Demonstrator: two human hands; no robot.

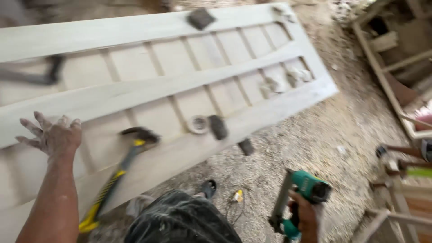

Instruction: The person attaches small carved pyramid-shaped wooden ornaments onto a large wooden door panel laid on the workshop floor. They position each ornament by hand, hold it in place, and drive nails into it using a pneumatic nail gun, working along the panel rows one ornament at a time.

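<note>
Our left hand (53, 135), fingers spread, rests on the panelled door (148, 85) at nine o'clock; our right hand (304, 216) grips the green nail gun (300, 193) at five o'clock; a hammer (120, 173) lies between.

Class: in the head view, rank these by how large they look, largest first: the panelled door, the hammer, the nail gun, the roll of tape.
1. Panelled door, far the largest.
2. Hammer and nail gun: similar, and the gun is nearer the camera in the right hand, so unranked.
3. Roll of tape, smallest.
</note>
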